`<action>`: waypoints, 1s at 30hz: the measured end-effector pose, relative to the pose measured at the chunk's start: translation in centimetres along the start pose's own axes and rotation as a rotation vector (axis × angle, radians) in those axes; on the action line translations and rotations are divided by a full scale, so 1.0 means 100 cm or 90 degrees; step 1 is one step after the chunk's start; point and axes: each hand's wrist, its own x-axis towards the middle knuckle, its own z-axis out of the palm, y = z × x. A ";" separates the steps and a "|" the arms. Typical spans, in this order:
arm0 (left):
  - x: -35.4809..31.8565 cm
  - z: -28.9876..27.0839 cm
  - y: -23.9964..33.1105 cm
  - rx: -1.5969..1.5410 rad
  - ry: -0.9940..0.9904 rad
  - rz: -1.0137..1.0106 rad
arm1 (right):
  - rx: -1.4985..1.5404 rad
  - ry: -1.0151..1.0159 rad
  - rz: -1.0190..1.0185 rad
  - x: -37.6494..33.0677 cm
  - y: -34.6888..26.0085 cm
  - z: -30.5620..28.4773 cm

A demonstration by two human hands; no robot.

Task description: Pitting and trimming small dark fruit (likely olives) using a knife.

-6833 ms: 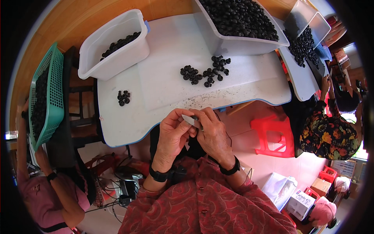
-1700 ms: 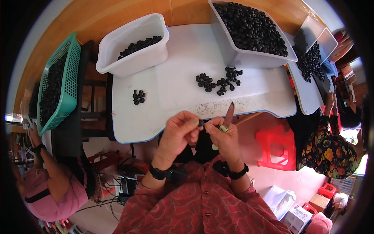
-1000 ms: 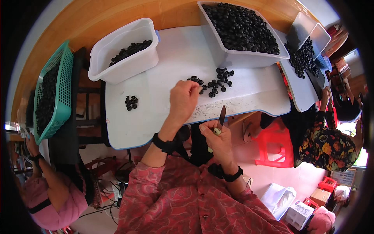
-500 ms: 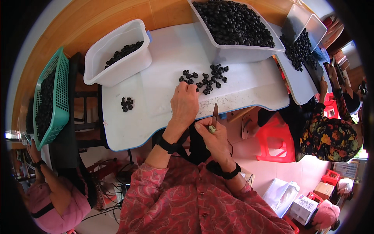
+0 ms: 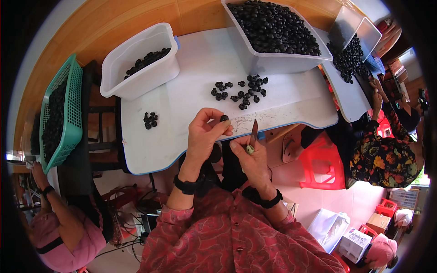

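Observation:
My left hand [image 5: 205, 133] pinches a small black round piece [image 5: 224, 118] between thumb and fingertips, just above the near edge of the white table [image 5: 182, 104]. My right hand [image 5: 247, 156] grips a small knife [image 5: 253, 133] with its blade pointing up, close beside the left hand. A loose pile of black pieces [image 5: 241, 89] lies on the table beyond my hands. A smaller cluster of black pieces [image 5: 149, 120] sits to the left.
A white tub [image 5: 136, 68] with some black pieces stands at the table's left. A big white bin [image 5: 273, 61] full of them stands at the back. A green basket [image 5: 59, 118] is far left. Other people sit at left and right. A red stool [image 5: 318, 161] stands below the table.
My left hand reached out to the pile on the table and has drawn back with one black piece. My right hand kept the knife and stayed near the table edge.

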 end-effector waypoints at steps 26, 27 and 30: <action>-0.053 -0.007 -0.014 -0.311 -0.049 -0.138 | 0.042 -0.033 -0.011 0.000 -0.013 -0.002; -0.053 -0.007 -0.014 -0.335 -0.047 -0.146 | -0.064 -0.031 -0.095 0.002 -0.009 -0.001; -0.055 -0.004 -0.012 -0.341 -0.026 -0.143 | -0.261 -0.044 -0.222 -0.001 -0.013 0.001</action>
